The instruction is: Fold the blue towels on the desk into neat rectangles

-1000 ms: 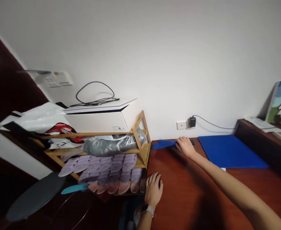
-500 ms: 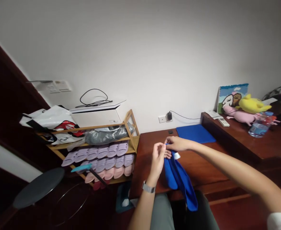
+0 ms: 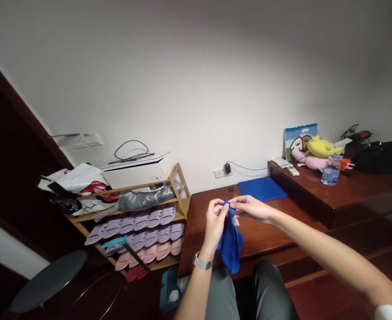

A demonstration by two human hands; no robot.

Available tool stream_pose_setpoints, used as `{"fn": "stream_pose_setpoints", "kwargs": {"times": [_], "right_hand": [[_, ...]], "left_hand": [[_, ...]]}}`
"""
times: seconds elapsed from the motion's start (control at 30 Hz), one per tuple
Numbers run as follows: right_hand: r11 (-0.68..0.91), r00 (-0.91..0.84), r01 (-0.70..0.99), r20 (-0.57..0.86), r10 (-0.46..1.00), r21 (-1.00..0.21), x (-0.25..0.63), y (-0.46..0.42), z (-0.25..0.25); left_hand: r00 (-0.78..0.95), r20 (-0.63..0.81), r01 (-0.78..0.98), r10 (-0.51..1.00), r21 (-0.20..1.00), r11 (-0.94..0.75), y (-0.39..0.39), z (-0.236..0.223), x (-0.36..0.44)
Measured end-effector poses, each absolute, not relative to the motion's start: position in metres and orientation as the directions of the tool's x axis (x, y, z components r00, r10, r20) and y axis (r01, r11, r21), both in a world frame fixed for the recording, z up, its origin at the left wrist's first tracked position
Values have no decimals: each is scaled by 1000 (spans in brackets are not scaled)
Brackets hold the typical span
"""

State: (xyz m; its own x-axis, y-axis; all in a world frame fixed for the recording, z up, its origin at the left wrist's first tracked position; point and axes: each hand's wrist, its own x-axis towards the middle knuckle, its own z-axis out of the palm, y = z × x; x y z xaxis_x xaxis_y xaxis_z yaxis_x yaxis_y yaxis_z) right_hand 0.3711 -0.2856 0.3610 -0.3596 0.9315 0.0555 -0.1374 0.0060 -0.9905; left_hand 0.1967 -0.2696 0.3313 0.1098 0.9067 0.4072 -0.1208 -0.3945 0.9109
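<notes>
A piece of blue cloth (image 3: 231, 246) with a small white tag hangs from both hands, above the front edge of the wooden desk (image 3: 262, 229). My left hand (image 3: 216, 218), with a watch on its wrist, pinches the cloth's top edge. Close beside it, my right hand (image 3: 248, 206) grips the same edge between thumb and fingers. The cloth's lower end dangles in front of my knees. I cannot tell what kind of garment or item it is. Behind the hands, a flat blue folded piece (image 3: 261, 188) lies on the desk near the wall.
At left, a wooden rack (image 3: 177, 189) holds rows of slippers (image 3: 140, 220), bags and a white box (image 3: 135, 173). A round dark stool (image 3: 50, 280) stands before it. The raised right surface carries plush toys (image 3: 322, 146), a water bottle (image 3: 331, 171) and a remote (image 3: 293, 170).
The cloth has been drawn up, so its lower end hangs higher and more bunched. Both hands have shifted slightly left in view, and the camera has turned a little right.
</notes>
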Motion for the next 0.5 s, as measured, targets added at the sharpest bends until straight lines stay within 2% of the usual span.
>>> {"fn": "stream_pose_setpoints", "kwargs": {"times": [0.13,0.27,0.4,0.5], "right_hand": [[-44,-289,-255,33,957,-966,374,-291,351],[-43,-204,-369,36,978,-929,383,-296,341],[2,-90,-371,39,995,-929,416,-307,335],[62,108,-334,27,994,-941,463,-323,328]], "left_hand": [[152,380,-151,912,921,-359,-275,326,195],[193,297,-262,935,934,-243,-272,312,188],[17,234,-363,972,908,-212,-255,292,154],[-190,227,-260,955,927,-272,-243,278,105]]}}
